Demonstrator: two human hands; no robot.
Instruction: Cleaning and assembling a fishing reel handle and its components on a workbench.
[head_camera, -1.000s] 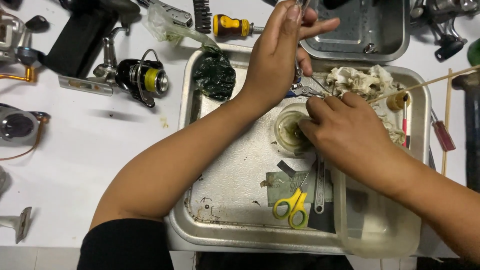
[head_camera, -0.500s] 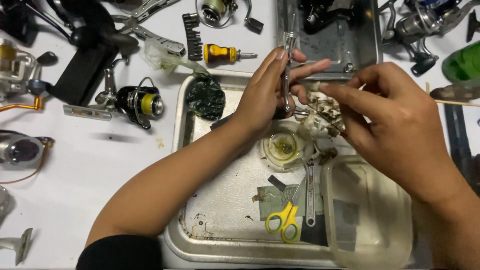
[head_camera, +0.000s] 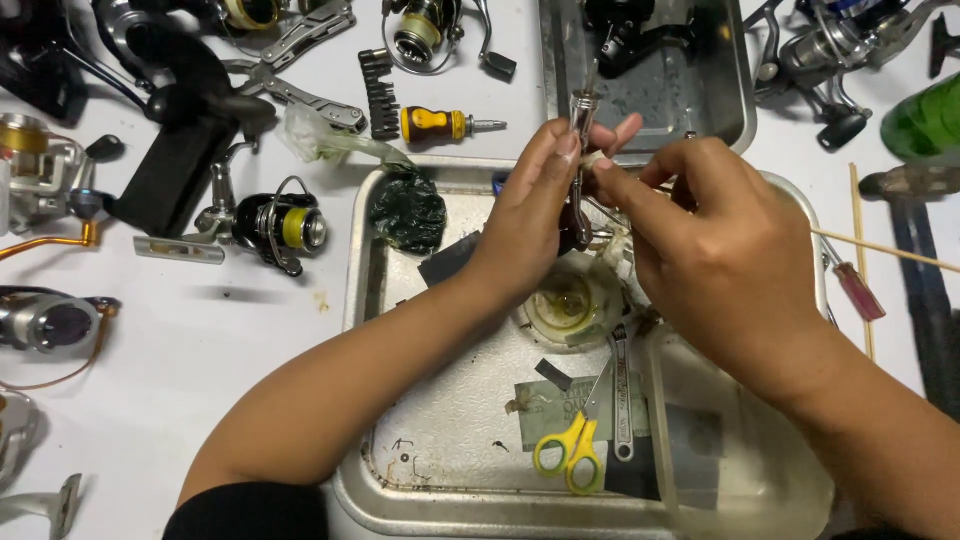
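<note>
My left hand (head_camera: 535, 215) grips a slim metal reel part (head_camera: 581, 120) and holds it upright above the steel tray (head_camera: 420, 480). My right hand (head_camera: 715, 255) meets it from the right, its fingertips pinching a small pale piece against the part's upper end. Both hands hover over the far half of the tray. Below them in the tray lie a round translucent cup (head_camera: 570, 300), yellow-handled scissors (head_camera: 570, 455), a small wrench (head_camera: 622, 395) and a dark crumpled rag (head_camera: 408, 210).
A clear plastic tub (head_camera: 740, 480) sits at the tray's right corner. A second steel tray (head_camera: 650, 70) lies beyond. Several fishing reels (head_camera: 280, 228), a yellow-handled screwdriver (head_camera: 440, 125), a bit strip, pliers, a green bottle (head_camera: 925, 120) and wooden sticks (head_camera: 885, 250) surround them on the white table.
Both hands rose from the tray's contents and came together. The left hand keeps the metal part upright while the right has moved its fingertips onto the part's top.
</note>
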